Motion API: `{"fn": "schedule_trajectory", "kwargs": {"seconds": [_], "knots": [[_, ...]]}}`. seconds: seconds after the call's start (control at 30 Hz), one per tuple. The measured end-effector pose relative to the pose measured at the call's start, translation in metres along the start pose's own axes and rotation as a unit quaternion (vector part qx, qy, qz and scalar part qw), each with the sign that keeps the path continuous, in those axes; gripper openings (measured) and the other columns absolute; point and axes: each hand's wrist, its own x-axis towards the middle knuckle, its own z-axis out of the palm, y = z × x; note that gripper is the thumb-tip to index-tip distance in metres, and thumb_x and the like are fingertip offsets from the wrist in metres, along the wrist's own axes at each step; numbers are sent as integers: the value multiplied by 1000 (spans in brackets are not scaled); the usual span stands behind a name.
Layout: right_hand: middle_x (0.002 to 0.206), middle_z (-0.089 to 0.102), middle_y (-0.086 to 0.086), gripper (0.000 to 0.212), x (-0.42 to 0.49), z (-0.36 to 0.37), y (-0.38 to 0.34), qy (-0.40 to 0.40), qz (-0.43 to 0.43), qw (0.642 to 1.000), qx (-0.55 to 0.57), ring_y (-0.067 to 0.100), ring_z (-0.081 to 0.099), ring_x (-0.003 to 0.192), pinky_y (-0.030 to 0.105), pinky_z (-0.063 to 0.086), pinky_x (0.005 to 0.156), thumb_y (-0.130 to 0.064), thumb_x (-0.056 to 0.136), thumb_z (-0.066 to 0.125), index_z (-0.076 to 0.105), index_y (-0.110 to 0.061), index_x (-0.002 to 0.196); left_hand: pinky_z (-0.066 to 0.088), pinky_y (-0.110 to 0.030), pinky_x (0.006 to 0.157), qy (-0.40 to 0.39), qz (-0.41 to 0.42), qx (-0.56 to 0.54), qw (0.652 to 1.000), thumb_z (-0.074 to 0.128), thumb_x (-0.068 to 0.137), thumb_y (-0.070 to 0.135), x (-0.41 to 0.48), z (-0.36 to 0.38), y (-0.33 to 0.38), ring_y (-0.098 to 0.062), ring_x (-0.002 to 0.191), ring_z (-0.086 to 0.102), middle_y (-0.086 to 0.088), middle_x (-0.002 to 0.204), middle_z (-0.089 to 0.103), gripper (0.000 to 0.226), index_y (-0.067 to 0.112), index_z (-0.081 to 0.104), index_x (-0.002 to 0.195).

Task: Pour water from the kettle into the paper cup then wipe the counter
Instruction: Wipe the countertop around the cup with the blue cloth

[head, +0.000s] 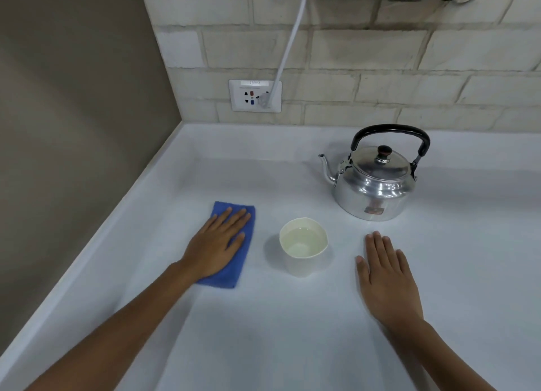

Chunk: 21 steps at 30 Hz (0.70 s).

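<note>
We see our left hand [218, 245], grip spread flat, pressing the folded blue cloth [234, 244], long axis near-to-far, on the white counter [263, 332] left of the filled paper cup [303, 244], right hand [386, 276] flat, empty.

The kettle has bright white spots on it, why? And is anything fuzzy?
In the head view, the shiny metal kettle mirrors the room's light as glare patches; the paper cup casts a soft shadow to its left; the wall socket and its label look slightly blurred.
</note>
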Motion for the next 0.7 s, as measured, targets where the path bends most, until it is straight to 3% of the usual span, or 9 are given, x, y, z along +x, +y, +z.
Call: {"fn": "schedule_trajectory", "kwargs": {"seconds": [0.13,0.4,0.53,0.7], "knots": [[158,-3,3,55,1,-2,-3,-2,4,1000,-1,16,-6,145,35,0,120,-32,99,16,-4,-13,146,1,-37,117,-9,-92,23,995,23,99,35,62,8,22,-20,145,2,3,158,8,52,21,8,147],[158,-5,1,55,0,1,-3,5,0,1000,9,13,-9,144,35,-1,120,-31,98,17,-7,-14,144,2,-36,119,-10,33,22,999,23,98,39,86,28,43,-17,145,2,7,157,10,52,26,8,147],[158,-4,2,55,-1,0,-4,8,1,1000,12,12,-9,144,35,-1,120,-31,98,17,-6,-13,145,2,-36,117,-15,16,12,1000,22,98,40,116,29,44,-18,145,3,6,158,10,53,23,9,147],[153,-13,-4,59,-1,0,-3,7,-1,1000,-1,5,-19,136,33,-5,119,-39,90,-3,-12,-14,142,0,-37,118,-38,-11,1,999,20,98,41,155,29,40,-18,145,1,6,158,7,53,24,7,147]]}}
